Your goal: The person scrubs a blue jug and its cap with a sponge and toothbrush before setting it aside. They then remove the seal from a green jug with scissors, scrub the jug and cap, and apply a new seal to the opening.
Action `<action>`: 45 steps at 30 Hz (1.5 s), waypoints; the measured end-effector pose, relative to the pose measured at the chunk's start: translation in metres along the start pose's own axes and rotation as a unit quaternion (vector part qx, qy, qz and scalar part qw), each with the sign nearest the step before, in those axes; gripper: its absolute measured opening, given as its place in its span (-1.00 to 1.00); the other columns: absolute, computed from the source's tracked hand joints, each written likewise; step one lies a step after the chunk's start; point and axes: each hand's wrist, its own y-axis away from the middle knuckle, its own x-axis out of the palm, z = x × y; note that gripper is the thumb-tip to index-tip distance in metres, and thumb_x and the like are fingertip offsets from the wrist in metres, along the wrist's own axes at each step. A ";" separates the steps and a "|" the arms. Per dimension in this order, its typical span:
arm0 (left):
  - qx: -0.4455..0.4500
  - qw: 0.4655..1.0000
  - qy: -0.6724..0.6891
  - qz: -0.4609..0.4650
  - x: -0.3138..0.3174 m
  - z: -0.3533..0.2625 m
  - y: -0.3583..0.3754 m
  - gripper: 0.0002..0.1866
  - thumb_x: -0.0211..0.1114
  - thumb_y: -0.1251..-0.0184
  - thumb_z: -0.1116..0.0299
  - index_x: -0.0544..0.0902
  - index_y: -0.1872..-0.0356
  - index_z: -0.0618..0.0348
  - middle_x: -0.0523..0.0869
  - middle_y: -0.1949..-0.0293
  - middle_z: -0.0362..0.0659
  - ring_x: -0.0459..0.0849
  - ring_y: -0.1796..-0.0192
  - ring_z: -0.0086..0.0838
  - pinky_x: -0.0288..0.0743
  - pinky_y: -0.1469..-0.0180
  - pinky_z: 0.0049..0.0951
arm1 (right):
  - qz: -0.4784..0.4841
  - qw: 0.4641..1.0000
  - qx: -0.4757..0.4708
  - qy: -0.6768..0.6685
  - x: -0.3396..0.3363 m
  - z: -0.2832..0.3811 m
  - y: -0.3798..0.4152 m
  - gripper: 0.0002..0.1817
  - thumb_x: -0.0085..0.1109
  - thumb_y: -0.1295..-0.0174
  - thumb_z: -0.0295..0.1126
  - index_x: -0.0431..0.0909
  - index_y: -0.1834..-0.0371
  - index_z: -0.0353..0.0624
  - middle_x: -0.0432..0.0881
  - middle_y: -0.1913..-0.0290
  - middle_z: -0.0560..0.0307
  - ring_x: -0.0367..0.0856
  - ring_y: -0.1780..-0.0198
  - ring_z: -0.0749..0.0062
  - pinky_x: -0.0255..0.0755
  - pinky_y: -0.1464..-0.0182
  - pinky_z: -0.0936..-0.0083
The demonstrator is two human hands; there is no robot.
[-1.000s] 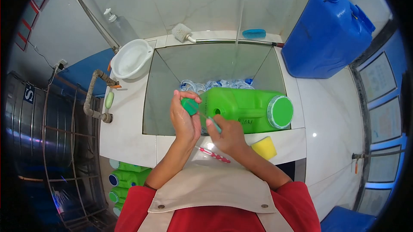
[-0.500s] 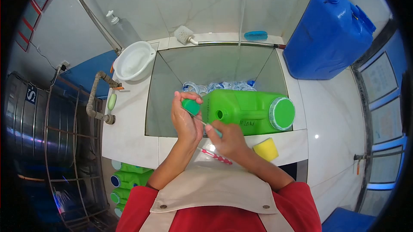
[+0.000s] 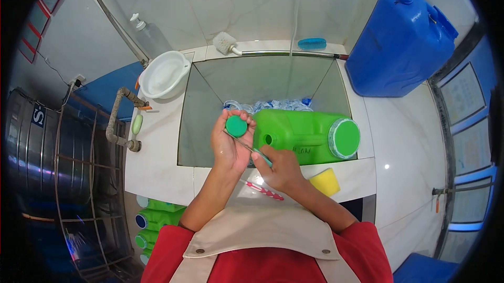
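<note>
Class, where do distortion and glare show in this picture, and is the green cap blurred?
Head view: black rounded corners and curving panels suggest distortion; head view: bright glare spot on white tiles; head view: green cap reads fairly sharp.

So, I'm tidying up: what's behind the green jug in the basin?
A row of clear and blue plastic pieces shows beyond the green jug; anything beneath it is hidden.

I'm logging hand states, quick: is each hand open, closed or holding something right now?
Left hand: cupped, holding a round green cap.
Right hand: closed, holding a slim teal-handled tool.
</note>
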 end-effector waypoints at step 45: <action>0.058 0.986 -0.068 -0.141 -0.172 -0.177 0.088 -0.69 0.00 -0.42 0.14 0.47 0.05 0.15 0.61 0.34 -0.10 0.53 0.44 -0.47 0.39 0.43 -0.55 | 0.185 0.962 -0.160 0.122 0.092 0.040 -0.113 -0.84 -0.02 -0.26 -0.40 0.43 0.15 -0.21 0.55 0.34 -0.26 0.56 0.27 -0.15 0.42 0.24 0.04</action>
